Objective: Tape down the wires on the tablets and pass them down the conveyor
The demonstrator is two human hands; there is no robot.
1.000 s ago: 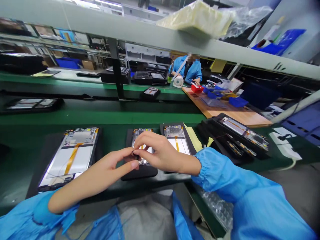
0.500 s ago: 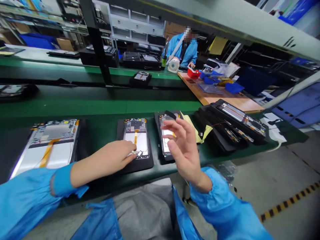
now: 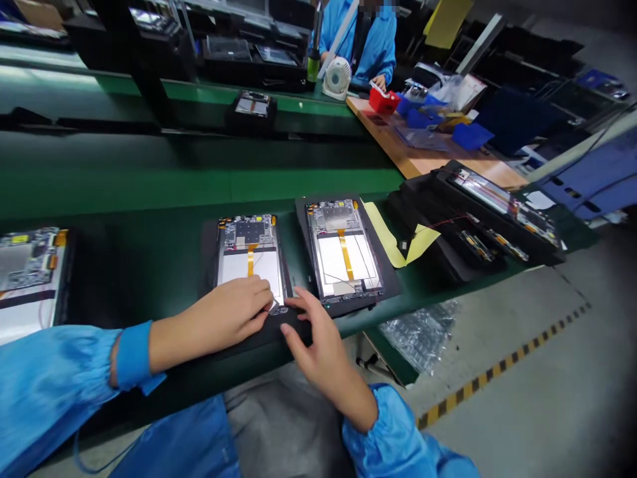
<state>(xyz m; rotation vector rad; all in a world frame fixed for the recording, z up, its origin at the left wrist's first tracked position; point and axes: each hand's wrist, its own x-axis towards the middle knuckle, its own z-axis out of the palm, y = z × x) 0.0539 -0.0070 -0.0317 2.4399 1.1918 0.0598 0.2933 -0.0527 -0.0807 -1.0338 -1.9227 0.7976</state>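
An opened tablet (image 3: pixel 250 259) with a circuit board, white battery and orange ribbon lies on a dark pad in front of me. Over its lower part rests my left hand (image 3: pixel 231 311), thumb and fingers pinched at a small part (image 3: pixel 275 307) near the bottom edge. My right hand (image 3: pixel 316 345) is just right of that edge, fingers spread, holding nothing. To the right a second opened tablet (image 3: pixel 343 249) lies on another dark pad, its board and ribbon uncovered.
Yellow paper (image 3: pixel 423 243) lies beside a stack of dark pads and devices (image 3: pixel 478 219) at the right. Another opened tablet (image 3: pixel 27 282) is at the far left. Across the bench are a white fan (image 3: pixel 337 78), a red bin (image 3: pixel 383 101) and a person in blue (image 3: pixel 379 46).
My right hand has moved left and down from above the right tablet to beside the middle tablet's lower edge. My left hand stays at the small part. The view has shifted.
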